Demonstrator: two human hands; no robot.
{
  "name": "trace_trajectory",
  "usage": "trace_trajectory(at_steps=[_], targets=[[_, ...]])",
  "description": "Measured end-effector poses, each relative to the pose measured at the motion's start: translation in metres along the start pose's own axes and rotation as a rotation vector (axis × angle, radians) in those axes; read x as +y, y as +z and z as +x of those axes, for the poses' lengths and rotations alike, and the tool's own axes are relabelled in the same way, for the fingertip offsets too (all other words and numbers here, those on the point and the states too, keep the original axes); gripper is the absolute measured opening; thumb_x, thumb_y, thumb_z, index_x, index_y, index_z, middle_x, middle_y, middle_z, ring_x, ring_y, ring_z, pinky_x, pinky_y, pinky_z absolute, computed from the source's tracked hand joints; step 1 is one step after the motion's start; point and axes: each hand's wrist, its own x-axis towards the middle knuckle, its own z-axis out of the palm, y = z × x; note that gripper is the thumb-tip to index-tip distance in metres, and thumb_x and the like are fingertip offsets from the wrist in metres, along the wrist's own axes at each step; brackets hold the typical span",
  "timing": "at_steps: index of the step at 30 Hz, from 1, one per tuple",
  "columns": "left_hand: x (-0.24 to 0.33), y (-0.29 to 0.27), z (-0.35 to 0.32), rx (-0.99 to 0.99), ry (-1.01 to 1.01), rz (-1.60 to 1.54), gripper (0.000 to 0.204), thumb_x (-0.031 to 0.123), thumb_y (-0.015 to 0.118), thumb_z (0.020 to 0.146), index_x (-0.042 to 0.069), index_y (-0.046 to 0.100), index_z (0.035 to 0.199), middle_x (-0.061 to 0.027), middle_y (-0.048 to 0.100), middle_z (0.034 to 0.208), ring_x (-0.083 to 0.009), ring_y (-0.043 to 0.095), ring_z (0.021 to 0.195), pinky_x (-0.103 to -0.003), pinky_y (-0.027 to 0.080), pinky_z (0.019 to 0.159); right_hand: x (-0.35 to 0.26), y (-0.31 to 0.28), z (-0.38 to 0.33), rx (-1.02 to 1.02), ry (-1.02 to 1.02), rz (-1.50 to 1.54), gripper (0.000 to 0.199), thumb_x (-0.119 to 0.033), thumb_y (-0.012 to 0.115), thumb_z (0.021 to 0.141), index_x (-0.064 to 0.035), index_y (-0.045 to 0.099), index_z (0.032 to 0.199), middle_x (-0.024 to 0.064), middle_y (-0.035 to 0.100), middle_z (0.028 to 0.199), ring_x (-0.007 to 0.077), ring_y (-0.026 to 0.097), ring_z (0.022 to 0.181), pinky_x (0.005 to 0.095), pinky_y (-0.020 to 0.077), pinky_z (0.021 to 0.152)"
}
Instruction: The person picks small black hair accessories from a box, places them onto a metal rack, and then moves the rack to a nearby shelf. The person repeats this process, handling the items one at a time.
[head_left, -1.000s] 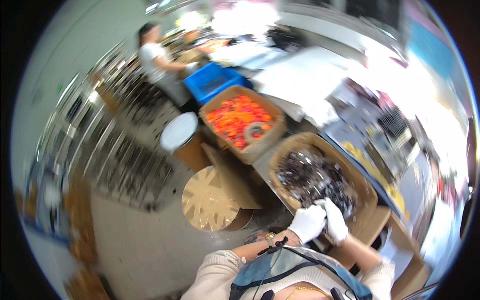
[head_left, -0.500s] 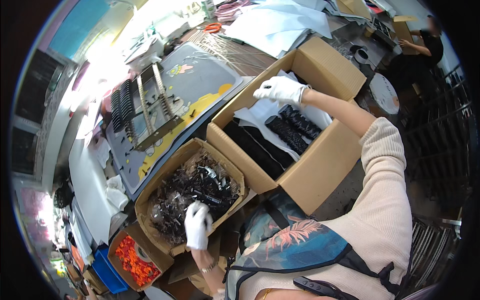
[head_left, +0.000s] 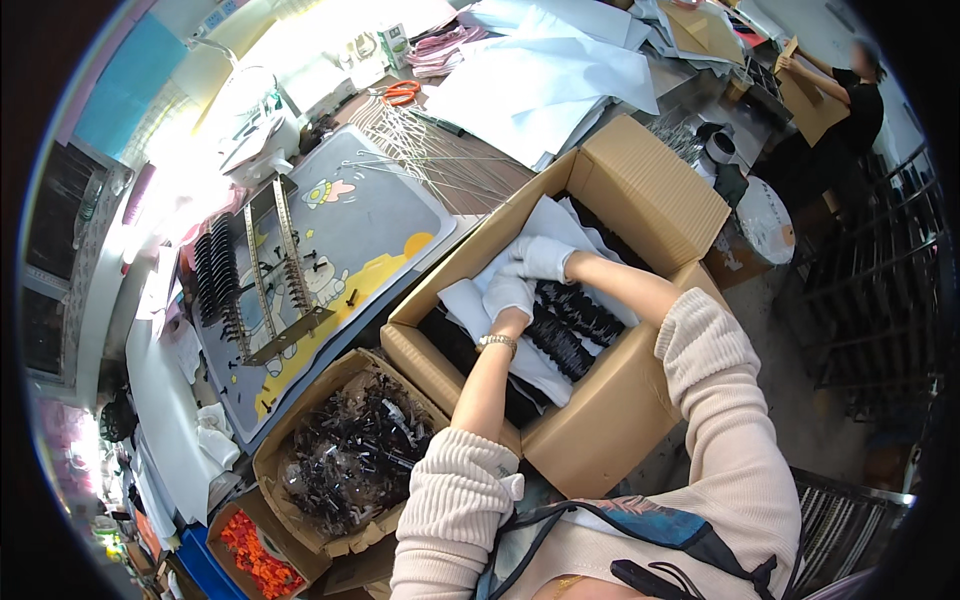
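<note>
We had both white-gloved hands down in the big brown cardboard box [head_left: 640,200]: left hand [head_left: 508,295] and right hand [head_left: 540,258] closed on the white tissue sheet [head_left: 545,225] over the rows of black plastic clips [head_left: 575,320] (lifting it evenly seemed wisest, lest rows shift).

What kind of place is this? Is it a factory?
Probably a small workshop or packing room. Both gloved hands, the left hand and the right hand, reach into a cardboard box of black parts, another box of loose black pieces stands nearby, and a workbench carries metal racks.
</note>
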Motion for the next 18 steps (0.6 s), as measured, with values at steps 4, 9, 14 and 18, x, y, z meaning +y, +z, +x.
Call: trace_trajectory(at_steps=[4,9,14,18], targets=[[-0.005,0.025,-0.009,0.340,-0.077,0.183,0.023,0.021,0.060,0.090,0.002,0.072,0.095,-0.0208,0.071,0.098,-0.0402,0.070,0.095,-0.045,0.054,0.084,0.007,0.006,-0.014,-0.155,-0.070,-0.137,0.043,-0.045,0.047,0.100,-0.0108,0.072,0.101,0.0185,0.072,0.099,0.0411,0.066,0.090,0.0497,0.0507,0.084],[0.002,0.007,-0.006,0.171,-0.034,0.447,0.032,0.036,0.064,0.087,0.006,0.075,0.087,-0.0196,0.073,0.094,-0.0362,0.072,0.091,-0.043,0.057,0.077,0.012,0.003,-0.024,-0.104,-0.228,-0.164,0.037,-0.038,0.046,0.099,-0.0111,0.071,0.096,0.0174,0.071,0.088,0.0402,0.067,0.083,0.0511,0.0515,0.075],[-0.006,-0.002,-0.003,-0.013,0.039,0.396,0.040,0.043,0.063,0.086,0.006,0.077,0.093,-0.0191,0.073,0.097,-0.0342,0.071,0.094,-0.044,0.057,0.081,-0.001,0.007,-0.025,-0.103,-0.172,-0.313,0.026,-0.026,0.052,0.091,-0.0098,0.072,0.090,0.0165,0.072,0.086,0.0381,0.069,0.079,0.0504,0.0535,0.072],[0.012,-0.012,-0.015,-0.182,0.046,0.343,0.041,0.041,0.056,0.090,0.005,0.077,0.095,-0.0199,0.073,0.103,-0.0365,0.070,0.100,-0.046,0.055,0.087,0.001,0.004,-0.033,-0.103,-0.210,-0.362,0.024,-0.023,0.055,0.087,-0.0090,0.073,0.087,0.0166,0.073,0.085,0.0371,0.070,0.078,0.0495,0.0547,0.072]])
